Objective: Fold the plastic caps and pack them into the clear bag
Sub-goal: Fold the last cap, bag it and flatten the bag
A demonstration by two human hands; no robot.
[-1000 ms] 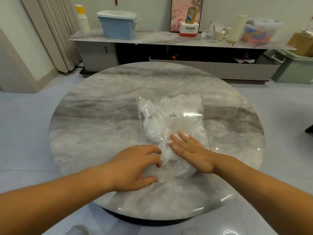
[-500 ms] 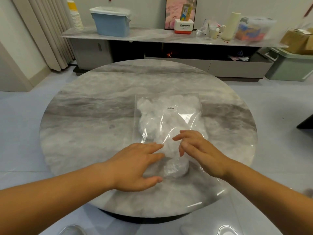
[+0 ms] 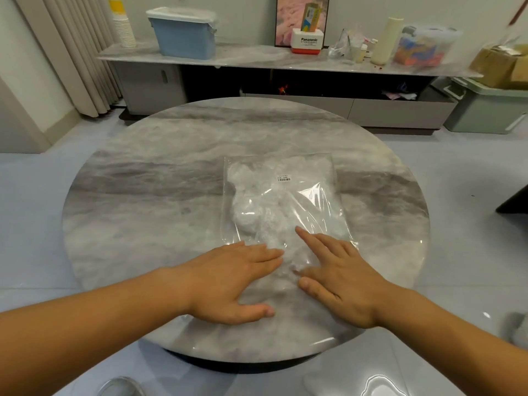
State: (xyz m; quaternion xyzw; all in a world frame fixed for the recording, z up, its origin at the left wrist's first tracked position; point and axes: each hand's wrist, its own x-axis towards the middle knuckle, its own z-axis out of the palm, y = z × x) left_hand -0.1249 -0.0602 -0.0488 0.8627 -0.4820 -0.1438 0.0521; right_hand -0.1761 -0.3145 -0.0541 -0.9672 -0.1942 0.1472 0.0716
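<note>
A: Starting at the left, what is the left hand (image 3: pixel 231 281) doing?

B: It is lying palm down on the near left part of the clear bag (image 3: pixel 281 195). The fingers are straight and close together, and the thumb is sticking out toward the person. It is pinching nothing.

A: And the bag itself?

B: It is lying flat on the round marble bench (image 3: pixel 137 212), with a small white label (image 3: pixel 283 178) showing near its far end. The plastic caps (image 3: pixel 257 207) are sitting inside it as a crumpled white heap, running from the far end down to the gap between the two hands.

A: The right hand (image 3: pixel 340 284)?

B: It is pressing flat on the near right part of the bag. The fingers are straight and fanned apart, and the forefinger is reaching farthest over the heap. It is gripping nothing either, and the two hands are lying near each other without touching.

A: What is standing beyond the bag?

B: A long sideboard (image 3: pixel 257 57) is running along the wall.
- **Far left of the bag:** a curtain (image 3: pixel 74 52) is hanging, and a stack of paper cups (image 3: pixel 123 27) and a blue tub (image 3: pixel 184 38) are sitting on the sideboard.
- **Straight beyond the bag:** a white and red box (image 3: pixel 308 44) is standing.
- **Beyond and to its right:** a cream roll (image 3: pixel 387 40) and a clear tub of coloured things (image 3: pixel 423 50) are sitting.
- **Far right of the bag:** a cardboard box (image 3: pixel 495 65) and a green bin (image 3: pixel 491 110) are sitting.
</note>
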